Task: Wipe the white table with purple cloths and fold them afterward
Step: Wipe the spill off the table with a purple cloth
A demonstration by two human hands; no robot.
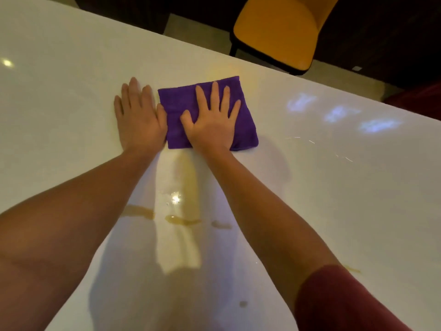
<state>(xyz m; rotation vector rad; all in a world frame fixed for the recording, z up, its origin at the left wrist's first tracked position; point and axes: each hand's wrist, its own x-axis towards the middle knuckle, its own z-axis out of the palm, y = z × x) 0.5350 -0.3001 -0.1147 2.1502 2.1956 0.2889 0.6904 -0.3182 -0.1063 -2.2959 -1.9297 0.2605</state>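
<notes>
The cloth (pixel 207 113), purple and folded to a thick rectangular pad, lies flat on the white worktop (pixel 334 187) toward its far edge. The nap looks like soft microfibre: judged light, limp, and likely to drag rather than slide on the glossy surface, though wet patches would ease it. The right hand (pixel 212 120) is spread flat on top, fingers splayed, pressing and not gripping. The left hand (pixel 137 118) lies open on the bare worktop just beside the cloth's left edge, its thumb side touching that edge, holding nothing. For folding, the best hold is judged to be a pinch at the two corners of one edge; for wiping, palm pressure at the centre. Amber spill streaks (pixel 182 220) remain nearer the person. A yellow chair (pixel 276 32) stands beyond the far edge.
</notes>
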